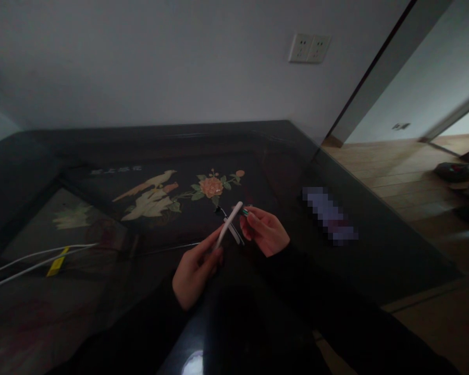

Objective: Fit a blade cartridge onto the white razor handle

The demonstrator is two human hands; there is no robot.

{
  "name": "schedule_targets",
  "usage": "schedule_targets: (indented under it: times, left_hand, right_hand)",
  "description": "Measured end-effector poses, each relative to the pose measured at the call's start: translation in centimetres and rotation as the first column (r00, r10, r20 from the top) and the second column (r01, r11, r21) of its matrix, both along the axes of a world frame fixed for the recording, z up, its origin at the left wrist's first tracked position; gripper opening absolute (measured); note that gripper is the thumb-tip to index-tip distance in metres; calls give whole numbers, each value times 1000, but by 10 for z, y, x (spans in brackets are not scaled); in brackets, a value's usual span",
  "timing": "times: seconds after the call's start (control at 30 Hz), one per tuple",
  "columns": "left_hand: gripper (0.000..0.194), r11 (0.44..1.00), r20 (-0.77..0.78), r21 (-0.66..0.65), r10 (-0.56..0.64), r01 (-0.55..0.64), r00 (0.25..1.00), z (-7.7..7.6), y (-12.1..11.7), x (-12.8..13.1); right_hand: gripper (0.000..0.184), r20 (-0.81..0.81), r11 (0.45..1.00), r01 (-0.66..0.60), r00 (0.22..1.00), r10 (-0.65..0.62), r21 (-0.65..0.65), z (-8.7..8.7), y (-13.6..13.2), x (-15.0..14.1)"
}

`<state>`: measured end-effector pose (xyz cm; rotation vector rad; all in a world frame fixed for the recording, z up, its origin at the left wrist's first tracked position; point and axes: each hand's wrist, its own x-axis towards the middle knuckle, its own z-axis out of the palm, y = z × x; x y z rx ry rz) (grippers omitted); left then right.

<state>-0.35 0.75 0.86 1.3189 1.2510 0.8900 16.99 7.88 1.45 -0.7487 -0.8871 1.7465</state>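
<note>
My left hand (pixel 198 266) is closed around the lower end of a slim white bar-shaped object (pixel 232 216), which tilts up to the right above the dark tabletop. Close to the bar's upper end, my right hand (pixel 264 229) pinches a small piece with a green tip (pixel 245 212); its kind is too small to make out. Behind and below the bar show a second pale strip (pixel 232 232) and a thin cord with a dark end (pixel 218 209). Whether that strip is a separate thing or a reflection I cannot tell.
The glossy dark table (pixel 289 151) bears a bird-and-flower picture (pixel 211 186). White cables (pixel 31 256) with a yellow tag (pixel 57 262) lie at the left. A blurred-out phone-shaped object (pixel 329 216) rests at the right. Wall sockets (pixel 309 48) sit above.
</note>
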Motion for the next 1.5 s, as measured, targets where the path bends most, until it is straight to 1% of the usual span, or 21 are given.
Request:
schedule_targets:
  times: [0.1, 0.2, 0.37, 0.47, 0.57, 0.7, 0.8, 1.03, 1.23, 1.33, 1.5]
  left_hand:
    - [60, 999, -31, 21, -31, 32, 999, 4, -2, 2]
    - [57, 997, -41, 40, -60, 62, 997, 5, -4, 3]
    - [58, 994, 20, 14, -105, 104, 994, 3, -4, 1]
    - [60, 996, 17, -7, -88, 88, 996, 2, -3, 0]
    - [60, 998, 1, 4, -58, 58, 998, 2, 0, -1]
    - [63, 1000, 41, 2, -23, 23, 999, 2, 4, -2]
    - [65, 1000, 42, 11, -2, 1, 999, 1, 4, -3]
    - [61, 997, -27, 58, -50, 52, 998, 2, 0, -2]
    - [56, 989, -71, 101, -97, 104, 993, 4, -5, 0]
    - [56, 987, -86, 127, -91, 101, 992, 3, -5, 0]
    - [53, 985, -136, 156, -47, 68, 990, 0, -3, -1]
  right_hand:
    - [46, 6, 1000, 3, 1000, -3, -1, -2, 0, 0]
    - [45, 0, 1000, 5, 1000, -5, -5, -4, 0, 0]
    - [41, -16, 1000, -11, 1000, 11, 1, -5, 0, 2]
    - [43, -17, 1000, -16, 1000, 17, 12, -5, 0, 1]
    - [44, -24, 1000, -16, 1000, 16, 22, -4, 0, 1]
    - [45, -20, 999, 5, 1000, -4, 52, -4, -1, 0]
    - [46, -14, 998, 11, 1000, -10, 61, -3, -1, 0]
    - [43, -10, 998, 44, 999, -44, 37, -2, -1, 0]
    - [42, 7, 999, 24, 1000, -24, 27, 1, -2, 0]
    - [44, 18, 999, 29, 999, -30, 24, 2, -3, 0]
    - [45, 9, 1000, 27, 1000, -27, 13, 1, -3, 0]
